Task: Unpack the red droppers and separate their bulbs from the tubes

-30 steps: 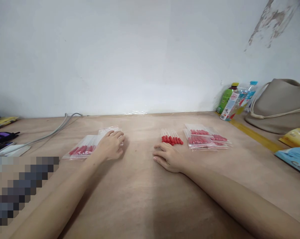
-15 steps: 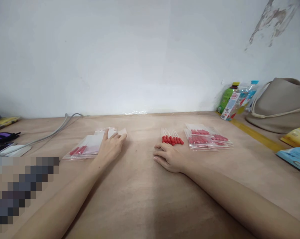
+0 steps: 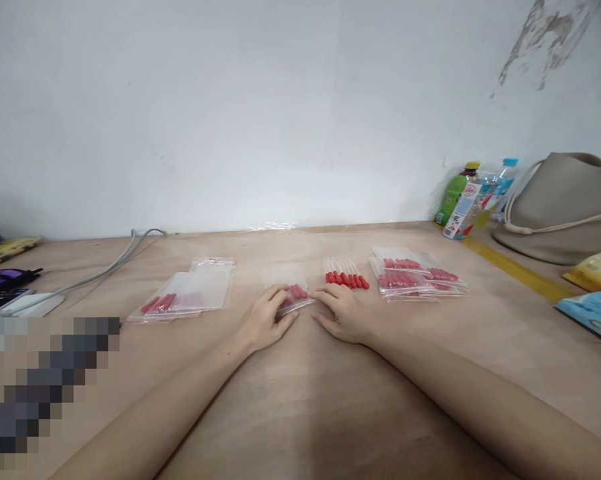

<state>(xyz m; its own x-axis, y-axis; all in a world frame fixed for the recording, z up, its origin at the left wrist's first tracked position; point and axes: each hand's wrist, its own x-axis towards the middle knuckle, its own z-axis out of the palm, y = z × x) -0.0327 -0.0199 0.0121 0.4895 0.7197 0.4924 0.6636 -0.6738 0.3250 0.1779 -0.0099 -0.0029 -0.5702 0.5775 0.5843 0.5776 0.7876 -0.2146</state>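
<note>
Wooden tabletop [image 3: 260, 413] against a white wall [image 3: 230, 120]. Plastic bag [image 3: 296, 293] between left hand [image 3: 264, 321], gripping it, and loosely spread right hand [image 3: 344, 313].

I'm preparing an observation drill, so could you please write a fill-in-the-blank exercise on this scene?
The hand nearer the grey cable is the ____ one.
The loose sticks have thick ends coloured ____.
They lie to the ____ of the middle bag.
The green bottle has a ____ cap.

Missing words: left; red; right; yellow.
</note>
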